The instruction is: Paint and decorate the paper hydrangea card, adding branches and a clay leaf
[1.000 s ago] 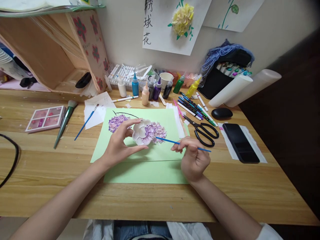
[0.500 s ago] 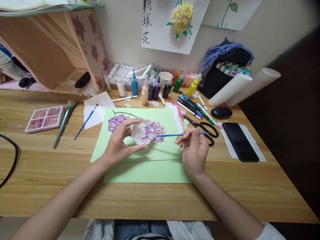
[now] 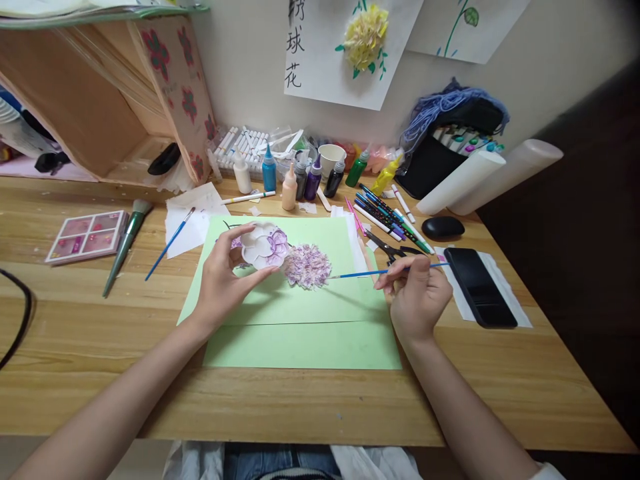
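While brush [image 3: 360, 274] clears palette [image 3: 256, 243] rim, hands [image 3: 217, 277] [image 3: 417, 303] hover apart.

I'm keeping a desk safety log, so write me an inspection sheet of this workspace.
Surface: wooden desk, green paper on it
Job's things: paint-marked white palette, thin blue brush, textured purple flower on the paper
Clutter: paint bottles, pens, scissors, phone
Hands: left hand holds the palette; right hand holds the brush, tip by the flower, contact unclear
Cables: black cord, left edge
Surroundings: wall with pictures
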`<action>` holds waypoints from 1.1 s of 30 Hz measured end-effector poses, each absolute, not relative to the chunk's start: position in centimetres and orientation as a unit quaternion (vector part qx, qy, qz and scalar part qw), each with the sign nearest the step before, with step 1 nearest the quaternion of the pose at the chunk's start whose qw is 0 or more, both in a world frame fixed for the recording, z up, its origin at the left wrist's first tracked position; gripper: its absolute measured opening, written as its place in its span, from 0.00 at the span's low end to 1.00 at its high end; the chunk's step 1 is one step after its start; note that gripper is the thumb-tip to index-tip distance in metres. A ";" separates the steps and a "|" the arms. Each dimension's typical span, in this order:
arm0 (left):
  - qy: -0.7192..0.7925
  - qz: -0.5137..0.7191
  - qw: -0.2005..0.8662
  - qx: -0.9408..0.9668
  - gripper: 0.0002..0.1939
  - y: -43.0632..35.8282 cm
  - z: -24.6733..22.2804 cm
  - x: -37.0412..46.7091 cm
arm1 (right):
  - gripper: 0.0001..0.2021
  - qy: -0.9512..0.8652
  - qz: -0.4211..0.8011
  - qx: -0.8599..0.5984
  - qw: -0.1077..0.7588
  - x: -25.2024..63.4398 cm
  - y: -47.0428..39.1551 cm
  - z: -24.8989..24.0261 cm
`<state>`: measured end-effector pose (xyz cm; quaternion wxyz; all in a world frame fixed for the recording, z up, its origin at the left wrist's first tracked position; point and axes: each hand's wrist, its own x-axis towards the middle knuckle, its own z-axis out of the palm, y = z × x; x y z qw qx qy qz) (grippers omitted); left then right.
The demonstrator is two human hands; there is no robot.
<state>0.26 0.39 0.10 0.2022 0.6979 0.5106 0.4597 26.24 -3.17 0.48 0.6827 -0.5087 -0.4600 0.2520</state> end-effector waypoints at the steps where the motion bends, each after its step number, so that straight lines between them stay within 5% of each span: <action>1: 0.511 0.460 0.201 0.698 0.33 0.4 0.1 0.2 | 0.23 -0.489 0.239 -0.506 0.669 26.2 -3.4 0.3; 21: 0.494 0.474 0.232 0.691 0.32 0.4 -0.2 0.2 | 0.14 -0.748 0.125 -0.367 0.538 25.3 -5.0 -0.2; 33: 0.485 0.477 0.237 0.694 0.32 0.4 -0.2 0.3 | 0.18 -0.777 0.113 -0.343 0.516 25.4 -5.0 0.4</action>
